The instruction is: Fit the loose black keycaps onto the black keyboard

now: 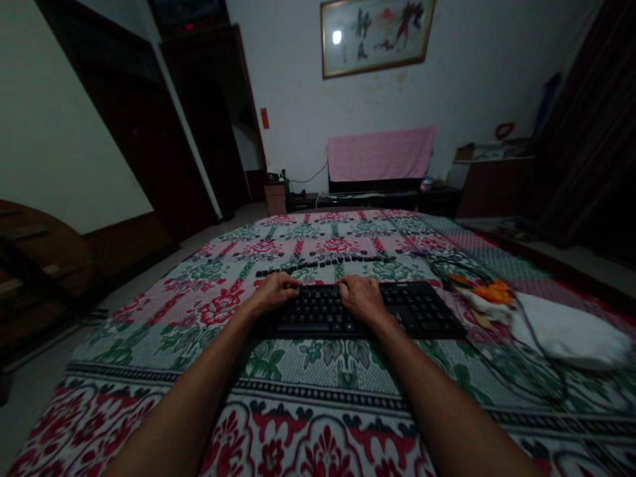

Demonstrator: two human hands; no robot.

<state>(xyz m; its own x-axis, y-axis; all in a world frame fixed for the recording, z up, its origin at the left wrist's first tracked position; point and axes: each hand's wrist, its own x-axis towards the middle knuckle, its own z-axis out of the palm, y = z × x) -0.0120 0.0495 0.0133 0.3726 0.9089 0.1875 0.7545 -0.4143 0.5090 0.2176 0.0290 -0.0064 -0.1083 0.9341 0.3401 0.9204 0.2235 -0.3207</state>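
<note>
A black computer keyboard point(318, 311) lies flat on the patterned cloth in front of me. My left hand point(274, 292) rests over its upper left part, fingers curled and thumb pointing right along the far edge. Over the middle of the far edge, my right hand point(362, 296) bends its fingers down onto the upper key row. Both hands look closed against the keyboard; anything small under the fingertips is hidden. Just beyond, small black keycaps point(322, 264) form a long, slightly curved row on the cloth.
The red, green and white floral cloth point(308, 364) covers the wide surface. To the right lie a looped black cable point(541, 391), an orange item point(491, 291) and a white bag-like bundle point(571, 331). A pink cloth point(380, 156) hangs by the far wall.
</note>
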